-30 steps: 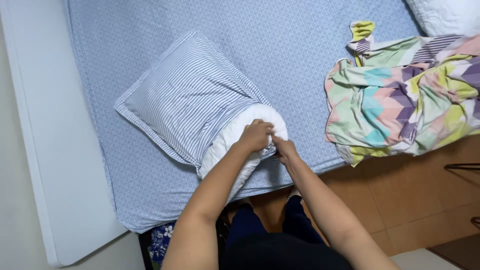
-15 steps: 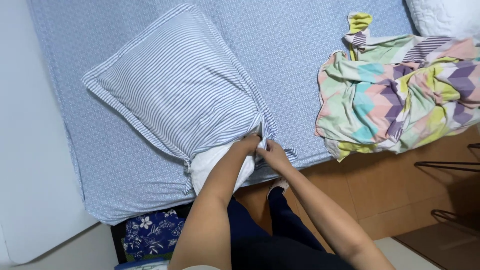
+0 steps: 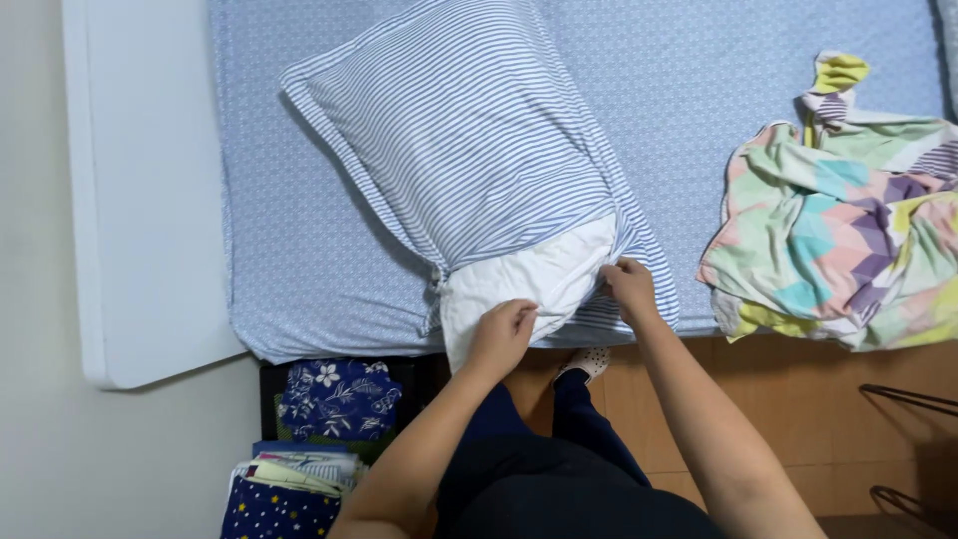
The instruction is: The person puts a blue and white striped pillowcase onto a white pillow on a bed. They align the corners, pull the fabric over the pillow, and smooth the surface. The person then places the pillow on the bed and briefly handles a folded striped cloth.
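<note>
Pillow [image 3: 529, 284], one: white, lying on the bed at its near edge, most of it inside the case, one white end showing at the open mouth.

Pillowcase [image 3: 469, 130], one: blue-and-white striped, flanged border, drawn over the greater part of the pillow; open end faces the person.

Hands, two. Left hand [image 3: 502, 334]: fingers closed, pinching the white pillow end at the case's opening. Right hand [image 3: 629, 284]: fingers closed on the striped hem of the pillowcase, just beside the exposed white corner. The two hands sit near each other, with the pillow end between them.

Bed [image 3: 299, 250], one: covered by a pale blue sheet with a fine dotted pattern; carries the pillow and one further item.

Blanket [image 3: 848, 230], one: crumpled, in pastel chevrons of green, pink, purple and yellow, lying at the right on the bed, well apart from the pillow, part of it hanging over the edge.

White board [image 3: 150, 200], one: flat, along the bed's left side.

Folded fabrics [image 3: 334, 399], at least two: dark blue, one flowered, one starred, stacked by the person's left leg below the bed edge.

Floor [image 3: 798, 399]: wood-toned boards.
</note>
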